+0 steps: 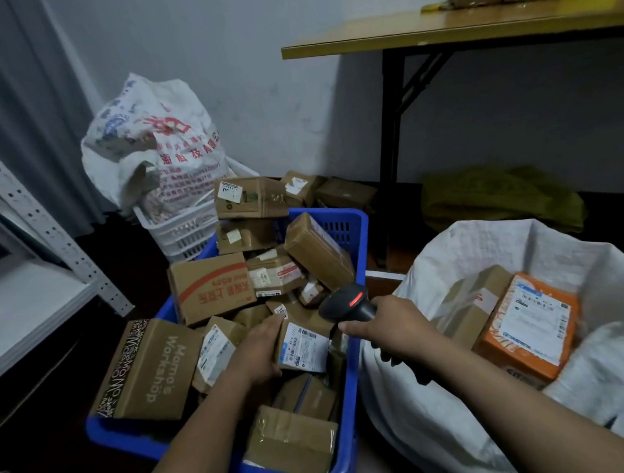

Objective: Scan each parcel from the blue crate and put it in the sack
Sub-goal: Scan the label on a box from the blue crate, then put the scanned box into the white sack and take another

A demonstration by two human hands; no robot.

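A blue crate (349, 388) in the middle holds several brown cardboard parcels. My left hand (258, 349) grips a small parcel (303, 347) with a white label facing up, just above the crate's right side. My right hand (389, 327) holds a black barcode scanner (347, 302), its red light showing, pointed down and left at that label. To the right stands an open white sack (435, 402) with an orange parcel (529, 327) and a brown box (471, 308) inside.
A full printed white sack (156, 143) sits in a white basket (181, 227) at the back left. Loose boxes (344, 193) lie behind the crate. A table (437, 30) stands at the back right, a green bag (498, 196) under it. Metal shelving (35, 230) runs along the left.
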